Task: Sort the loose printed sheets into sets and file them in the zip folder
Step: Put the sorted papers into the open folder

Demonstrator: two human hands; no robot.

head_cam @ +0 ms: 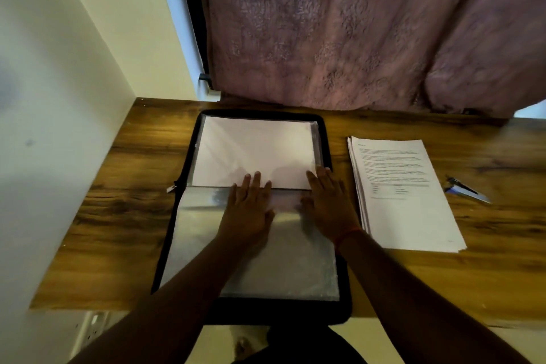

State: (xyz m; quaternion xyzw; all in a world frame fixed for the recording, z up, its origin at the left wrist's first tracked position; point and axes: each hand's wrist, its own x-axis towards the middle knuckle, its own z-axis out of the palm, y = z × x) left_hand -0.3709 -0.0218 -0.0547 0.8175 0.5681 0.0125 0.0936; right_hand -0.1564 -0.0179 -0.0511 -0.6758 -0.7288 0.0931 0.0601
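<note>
A black zip folder (189, 156) lies open in the middle of the wooden desk. Its far half holds white sheets (254, 148) under a clear sleeve, blank side up. The near half shows clear plastic sleeves (283, 269). My left hand (246, 210) lies flat across the fold, fingers straight, tips on the white sheets. Beside it my right hand (328, 204) presses flat near the folder's right edge. A stack of printed sheets (404, 195) lies to the right of the folder.
A stapler-like blue and silver tool (465, 190) lies right of the stack. A white wall (59, 127) borders the desk's left side and a pink curtain (354, 32) hangs behind. The desk's front edge (118, 307) is close to my body.
</note>
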